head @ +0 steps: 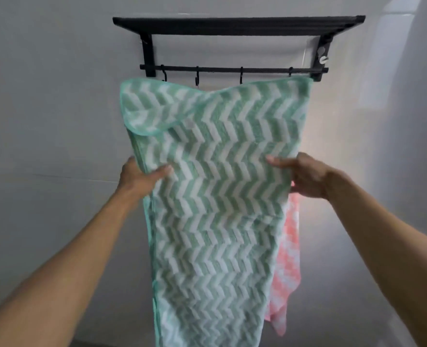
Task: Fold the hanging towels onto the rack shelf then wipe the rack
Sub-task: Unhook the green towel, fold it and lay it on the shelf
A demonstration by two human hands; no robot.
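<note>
Both hands are up on the green towel (215, 186), a green-and-white zigzag cloth held out in front of the black rack (237, 28) on the pale wall (44, 96). The left hand (139, 179) grips the towel's left edge, thumb pressed across the front of the cloth, the fingers hidden behind it. The right hand (305, 175) grips the right edge at about the same height, thumb stretched flat over the front, the fingers curled behind. So both grips are closed on that one towel.

The towel's top edge rides just under the rail (232, 69), and I cannot tell whether it touches the rail or the hooks (241, 75) hanging from it. Its top left corner flops forward and down over the front face. Below the hands the cloth hangs long, running out of the bottom of the frame.

Behind it, on the right, a pink towel (286, 266) peeks out, pink-and-white, hanging lower than the right hand and ending in a pointed corner. The rack's shelf sits above the rail, well above both hands. A small pale knob (322, 58) shows on the rack's right bracket.
</note>
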